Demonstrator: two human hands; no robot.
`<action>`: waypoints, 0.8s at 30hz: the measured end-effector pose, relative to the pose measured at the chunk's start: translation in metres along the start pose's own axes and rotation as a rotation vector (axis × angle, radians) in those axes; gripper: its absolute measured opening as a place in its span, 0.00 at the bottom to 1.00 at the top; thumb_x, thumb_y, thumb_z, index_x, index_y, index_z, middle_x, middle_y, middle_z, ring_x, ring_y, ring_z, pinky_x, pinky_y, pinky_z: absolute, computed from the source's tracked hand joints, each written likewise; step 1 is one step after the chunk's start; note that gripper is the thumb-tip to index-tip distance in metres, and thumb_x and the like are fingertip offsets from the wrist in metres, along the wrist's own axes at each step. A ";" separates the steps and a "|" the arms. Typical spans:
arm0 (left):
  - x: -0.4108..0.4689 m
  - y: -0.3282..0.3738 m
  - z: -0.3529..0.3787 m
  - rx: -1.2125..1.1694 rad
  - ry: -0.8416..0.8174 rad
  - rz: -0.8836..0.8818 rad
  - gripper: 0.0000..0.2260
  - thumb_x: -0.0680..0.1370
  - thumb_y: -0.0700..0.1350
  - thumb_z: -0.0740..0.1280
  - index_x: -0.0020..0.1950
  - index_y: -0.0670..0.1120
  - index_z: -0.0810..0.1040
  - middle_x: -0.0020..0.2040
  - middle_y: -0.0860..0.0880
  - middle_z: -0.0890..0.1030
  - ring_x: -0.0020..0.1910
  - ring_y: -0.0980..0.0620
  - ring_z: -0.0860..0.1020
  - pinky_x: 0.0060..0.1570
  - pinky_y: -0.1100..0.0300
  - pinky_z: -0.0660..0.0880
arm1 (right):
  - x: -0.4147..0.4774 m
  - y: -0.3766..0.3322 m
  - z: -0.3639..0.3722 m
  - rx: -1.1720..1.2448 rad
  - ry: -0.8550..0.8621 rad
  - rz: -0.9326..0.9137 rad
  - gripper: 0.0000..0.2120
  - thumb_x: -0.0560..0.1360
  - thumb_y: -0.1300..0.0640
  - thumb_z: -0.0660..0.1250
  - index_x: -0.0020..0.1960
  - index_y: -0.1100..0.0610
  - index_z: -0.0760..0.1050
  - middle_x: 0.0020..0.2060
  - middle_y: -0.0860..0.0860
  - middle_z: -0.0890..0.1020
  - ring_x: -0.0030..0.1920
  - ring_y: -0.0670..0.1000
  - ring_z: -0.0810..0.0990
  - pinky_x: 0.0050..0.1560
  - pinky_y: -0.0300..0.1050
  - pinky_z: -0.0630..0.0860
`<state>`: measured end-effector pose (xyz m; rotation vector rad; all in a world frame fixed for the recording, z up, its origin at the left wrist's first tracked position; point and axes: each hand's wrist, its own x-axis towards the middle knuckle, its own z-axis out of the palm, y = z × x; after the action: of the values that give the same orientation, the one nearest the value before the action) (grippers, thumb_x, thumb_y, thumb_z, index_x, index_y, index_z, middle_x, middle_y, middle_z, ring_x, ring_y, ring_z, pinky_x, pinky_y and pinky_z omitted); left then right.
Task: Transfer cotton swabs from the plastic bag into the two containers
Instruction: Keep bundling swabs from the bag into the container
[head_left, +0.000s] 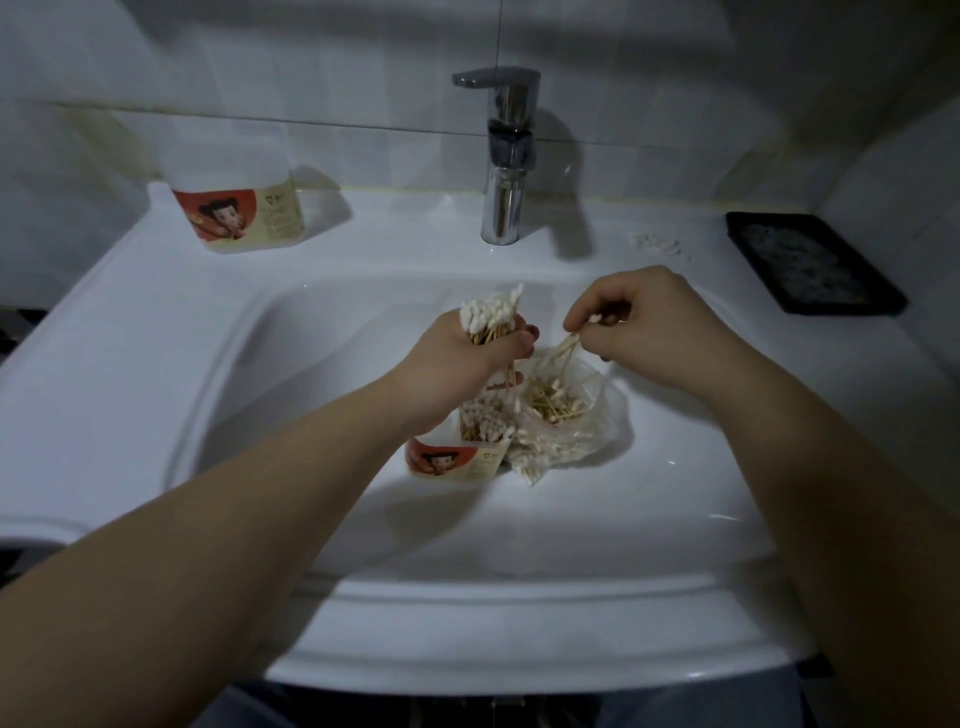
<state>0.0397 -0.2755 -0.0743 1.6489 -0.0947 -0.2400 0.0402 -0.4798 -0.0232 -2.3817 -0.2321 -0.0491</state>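
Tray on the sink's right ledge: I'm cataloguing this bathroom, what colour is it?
The tray is black with a speckled grey inside; head view shows it.

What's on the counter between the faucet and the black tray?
A small pile of what look like cotton swabs lies on the sink rim between faucet and black tray; head view.
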 end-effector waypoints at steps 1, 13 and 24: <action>-0.001 0.001 0.000 0.002 -0.008 0.014 0.14 0.71 0.50 0.73 0.53 0.44 0.84 0.54 0.47 0.87 0.57 0.46 0.84 0.63 0.39 0.78 | 0.000 -0.001 0.001 0.048 -0.005 -0.004 0.13 0.70 0.64 0.72 0.40 0.46 0.85 0.32 0.43 0.83 0.35 0.46 0.82 0.41 0.40 0.78; -0.007 0.009 0.003 -0.171 -0.152 -0.043 0.10 0.81 0.37 0.68 0.60 0.34 0.79 0.43 0.43 0.83 0.39 0.46 0.81 0.45 0.49 0.77 | 0.000 -0.005 0.036 0.187 0.116 -0.100 0.15 0.77 0.55 0.74 0.63 0.48 0.82 0.52 0.45 0.87 0.52 0.38 0.84 0.61 0.46 0.80; -0.006 0.011 -0.004 -0.347 -0.209 -0.211 0.05 0.81 0.40 0.68 0.48 0.44 0.84 0.43 0.46 0.84 0.41 0.51 0.83 0.42 0.57 0.80 | -0.003 -0.005 0.034 -0.136 -0.334 -0.223 0.61 0.61 0.35 0.81 0.83 0.45 0.49 0.80 0.41 0.56 0.78 0.41 0.57 0.76 0.45 0.63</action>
<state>0.0354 -0.2713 -0.0622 1.2844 -0.0341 -0.5581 0.0351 -0.4539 -0.0454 -2.4789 -0.6717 0.2369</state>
